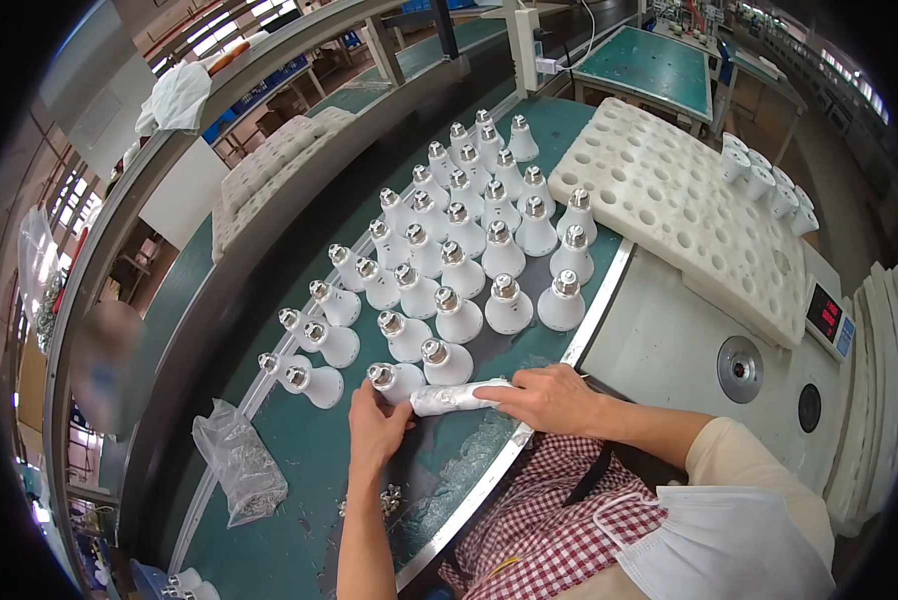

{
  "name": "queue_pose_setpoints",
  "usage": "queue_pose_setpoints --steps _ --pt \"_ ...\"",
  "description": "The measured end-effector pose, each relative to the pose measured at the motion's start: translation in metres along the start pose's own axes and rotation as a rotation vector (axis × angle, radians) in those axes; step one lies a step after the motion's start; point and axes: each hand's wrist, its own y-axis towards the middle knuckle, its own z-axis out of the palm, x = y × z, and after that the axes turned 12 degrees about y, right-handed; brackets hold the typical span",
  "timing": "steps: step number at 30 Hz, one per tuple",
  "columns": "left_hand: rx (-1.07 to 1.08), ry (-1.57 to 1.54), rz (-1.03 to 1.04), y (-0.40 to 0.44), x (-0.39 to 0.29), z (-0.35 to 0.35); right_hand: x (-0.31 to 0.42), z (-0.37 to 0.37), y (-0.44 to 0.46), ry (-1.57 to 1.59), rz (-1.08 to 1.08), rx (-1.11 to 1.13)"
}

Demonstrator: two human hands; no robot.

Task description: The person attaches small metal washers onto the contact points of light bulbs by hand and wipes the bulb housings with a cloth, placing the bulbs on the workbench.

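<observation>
My left hand [374, 428] is closed around the lower part of a white light bulb [396, 381] with a silver screw cap. The bulb leans on the green bench, cap up and to the left. My right hand [552, 399] grips one end of a white cylinder wrapped in wrinkled film or tape [455, 399]. It lies level, with its other end close to my left fingertips and the bulb; I cannot tell whether they touch. Right behind it stands another bulb [447, 362]. Rows of similar bulbs [504, 250] stand cap up beyond my hands.
Left of my hands lies a clear plastic bag of small parts [239, 465]. Small metal pieces [389, 498] are scattered near my left forearm. At the right are a white foam tray with holes [659, 190], several white cups [769, 185] and a red digital display [826, 312].
</observation>
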Motion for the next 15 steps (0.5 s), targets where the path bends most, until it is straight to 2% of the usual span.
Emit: queue_pose_setpoints --steps 4,6,10,12,14,15 --pt "0.008 0.044 0.026 0.004 -0.002 0.002 -0.018 0.005 0.002 -0.022 -0.041 -0.070" --pt "0.028 -0.051 -0.014 0.002 -0.003 0.002 -0.030 0.006 0.007 -0.108 -0.194 -0.137" --pt "0.002 -0.135 0.013 -0.005 -0.001 0.003 -0.043 0.010 0.017 -0.081 -0.247 -0.209" --pt "0.041 -0.172 0.172 -0.004 -0.002 0.002 -0.053 0.014 0.016 -0.092 -0.258 -0.191" --pt "-0.008 -0.077 0.153 -0.013 0.008 -0.004 -0.055 0.012 0.016 -0.059 -0.203 -0.045" --pt "-0.099 -0.072 0.113 -0.032 -0.003 -0.014 -0.050 0.010 0.019 -0.036 -0.238 -0.086"
